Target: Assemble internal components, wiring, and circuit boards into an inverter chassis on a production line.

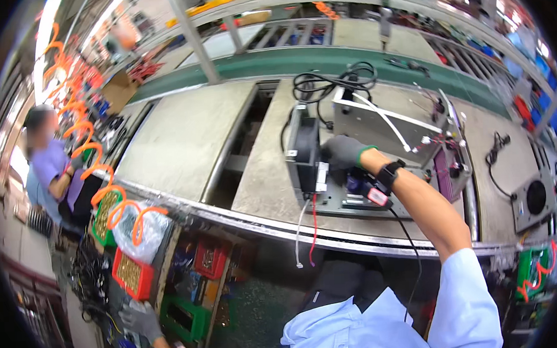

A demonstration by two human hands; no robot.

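A: Hands?

B: Right hand point(347, 153), dark grey glove with green cuff: fingers bent, up against the right side of a black rectangular box-shaped unit with metal edging point(306, 152). Fingertips hidden, so can't tell how far open it is or if it grips.

A: Left?

B: Left hand point(139, 320), grey glove, off the table, low left, near a red plastic bin of small brass-coloured parts point(148, 284). Fingers look partly extended; can't tell if it holds anything.

A: Where's the unit?

B: Upright at the left end of an open grey sheet-metal chassis point(383, 129), toward the front edge of the pale-topped table with metal front rail point(182, 147). Thin red wire point(314, 235) and white wire point(300, 236) hang from its bottom over that edge. Black looped cable point(315, 90) behind it, toward the back edge.

A: Rest?

B: Grey metal box with round black opening point(520, 212) at the front edge, right of the chassis. Green belt point(260, 63) along the back edge. Orange coiled hose point(81, 131) at left; person in purple top point(50, 166) seated beyond it.
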